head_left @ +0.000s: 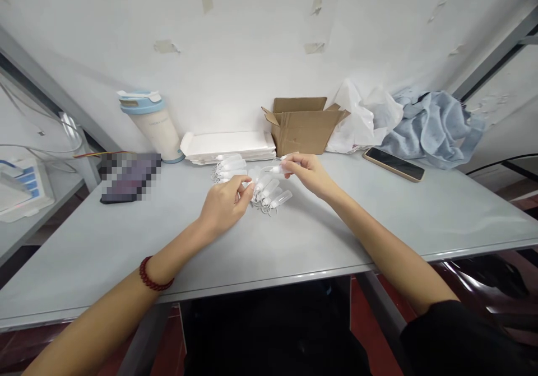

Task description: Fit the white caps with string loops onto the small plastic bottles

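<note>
A pile of small translucent plastic bottles with white caps and thin grey loops lies on the grey table. My right hand, over the far right side of the pile, pinches one small translucent bottle between thumb and fingers, its white tip pointing left. My left hand is at the pile's left side, thumb and forefinger closed together. Something small and whitish shows at those fingertips, too small to name. The left hand and forearm hide part of the pile's near left side.
Behind the pile stand a stack of flat white boxes and an open cardboard box. A tumbler and a dark pixelated object are left; white plastic bags, a phone and blue cloth are right.
</note>
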{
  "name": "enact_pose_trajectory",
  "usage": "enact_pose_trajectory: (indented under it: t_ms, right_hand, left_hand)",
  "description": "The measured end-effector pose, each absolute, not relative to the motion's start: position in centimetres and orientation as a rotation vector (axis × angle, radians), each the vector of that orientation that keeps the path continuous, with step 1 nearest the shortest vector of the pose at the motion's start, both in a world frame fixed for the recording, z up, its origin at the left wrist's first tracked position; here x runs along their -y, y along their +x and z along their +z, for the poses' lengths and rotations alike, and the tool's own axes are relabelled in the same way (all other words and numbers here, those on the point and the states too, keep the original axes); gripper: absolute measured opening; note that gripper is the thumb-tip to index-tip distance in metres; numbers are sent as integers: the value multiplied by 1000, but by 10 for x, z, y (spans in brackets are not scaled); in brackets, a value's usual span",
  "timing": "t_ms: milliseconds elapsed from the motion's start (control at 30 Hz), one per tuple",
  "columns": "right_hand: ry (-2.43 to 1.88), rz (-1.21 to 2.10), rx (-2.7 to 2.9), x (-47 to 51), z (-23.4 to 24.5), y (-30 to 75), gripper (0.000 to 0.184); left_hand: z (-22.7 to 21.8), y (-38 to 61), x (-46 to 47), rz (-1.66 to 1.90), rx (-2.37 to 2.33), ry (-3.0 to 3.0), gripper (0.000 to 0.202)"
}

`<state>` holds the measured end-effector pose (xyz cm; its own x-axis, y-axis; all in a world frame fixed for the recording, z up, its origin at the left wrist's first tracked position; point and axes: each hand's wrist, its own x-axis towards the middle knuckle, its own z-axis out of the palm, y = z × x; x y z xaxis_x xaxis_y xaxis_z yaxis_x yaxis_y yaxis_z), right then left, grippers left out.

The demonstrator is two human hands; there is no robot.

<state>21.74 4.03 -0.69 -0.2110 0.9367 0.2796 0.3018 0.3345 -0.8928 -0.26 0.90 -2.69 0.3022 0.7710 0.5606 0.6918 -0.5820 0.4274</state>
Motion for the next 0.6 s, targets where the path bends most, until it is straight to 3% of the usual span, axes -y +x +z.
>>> enact_pose_trajectory:
  t_ms: [333,600]
  right_hand:
    - [-1061,1023,1725,-37,-6,215,22]
    - [-1020,1089,1736,-31,-3,211,24]
  left_hand:
    - [-26,0,-6,1025,-1223,2490,22]
    - [-11,4,1,969,-1088,1821,21]
